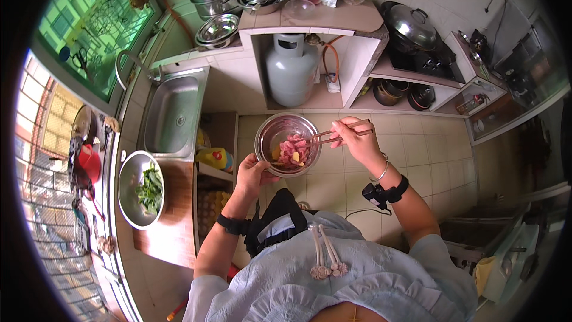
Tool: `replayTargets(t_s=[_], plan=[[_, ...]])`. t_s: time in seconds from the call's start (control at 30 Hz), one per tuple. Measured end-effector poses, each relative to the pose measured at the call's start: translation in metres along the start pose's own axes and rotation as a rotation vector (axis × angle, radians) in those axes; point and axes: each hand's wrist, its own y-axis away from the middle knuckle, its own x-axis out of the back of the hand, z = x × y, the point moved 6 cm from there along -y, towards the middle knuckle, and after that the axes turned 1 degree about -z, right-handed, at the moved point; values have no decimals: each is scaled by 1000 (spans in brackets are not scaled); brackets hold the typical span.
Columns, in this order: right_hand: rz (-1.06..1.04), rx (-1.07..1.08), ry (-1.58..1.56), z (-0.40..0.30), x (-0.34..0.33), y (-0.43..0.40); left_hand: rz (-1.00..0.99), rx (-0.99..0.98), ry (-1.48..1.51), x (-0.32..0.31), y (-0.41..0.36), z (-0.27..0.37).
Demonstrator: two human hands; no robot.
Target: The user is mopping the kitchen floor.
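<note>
In front of me, a shiny metal bowl (263,136) is held up above the tiled floor. My left hand (254,172) grips its near-left rim, thumb on top and fingers beneath. Sliced raw pink meat (292,147) lies in the bowl, with a few yellow pieces among it that may be ginger. My right hand (353,136) holds a pair of brown chopsticks (328,136) from the right. Their tips reach over the rim to the meat. A bangle and a dark strap with a small device sit on my right forearm.
At the left, a metal basin (127,188) with leafy greens (150,191) stands by the sink (172,116). A grey gas cylinder (292,71) sits under the counter ahead. Right of it, a lidded wok (410,27) rests on the gas stove (431,65).
</note>
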Motion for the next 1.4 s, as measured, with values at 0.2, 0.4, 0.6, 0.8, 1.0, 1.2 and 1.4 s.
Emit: replayTargets(t_s=[0.2, 0.4, 0.6, 0.8, 1.0, 1.2, 1.4], plan=[[114, -77, -29, 19, 51, -59, -109, 54, -104, -52, -82, 36], [335, -130, -55, 2, 127, -142, -233, 29, -150, -111, -157, 108], [182, -206, -521, 31, 156, -220, -297, 25, -159, -168, -232, 171], [-55, -425, -244, 50, 205, -256, -276, 13, -84, -223, -307, 189], [-461, -418, 115, -4, 268, -292, -210, -31, -75, -270, -385, 183], [-276, -121, 198, -74, 334, -388, -51, -47, -58, -285, -433, 181], [155, 96, 186, -106, 383, -502, -29, -88, -74, -294, -448, 181]])
